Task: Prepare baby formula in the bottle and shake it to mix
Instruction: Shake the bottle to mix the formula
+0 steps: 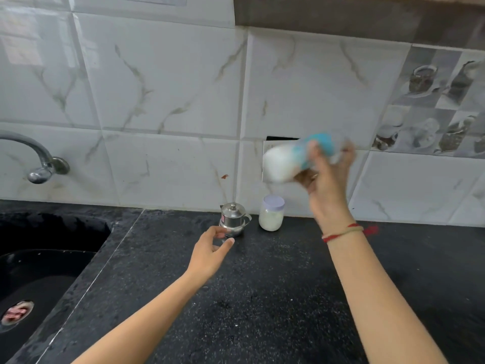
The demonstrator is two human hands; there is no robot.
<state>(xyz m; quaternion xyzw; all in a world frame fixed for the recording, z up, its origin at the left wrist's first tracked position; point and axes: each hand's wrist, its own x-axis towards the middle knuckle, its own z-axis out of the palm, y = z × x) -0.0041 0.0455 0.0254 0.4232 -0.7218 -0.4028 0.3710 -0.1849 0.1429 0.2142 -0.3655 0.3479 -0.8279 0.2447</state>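
Note:
My right hand [325,177] is raised in front of the tiled wall, shut on the baby bottle [280,164]. The bottle lies tilted almost sideways, its white milky base to the left and its blue collar to the right, and it is blurred by motion. My left hand [211,249] hovers just above the black counter [262,298] with fingers apart and nothing in it, right in front of a small steel lidded pot [233,219]. A jar of white powder with a pale lilac lid [271,212] stands upright against the wall, right of the pot.
A black sink [39,258] is sunk into the counter on the left, with a steel tap [36,158] coming out of the wall above it. A red thread band circles my right wrist.

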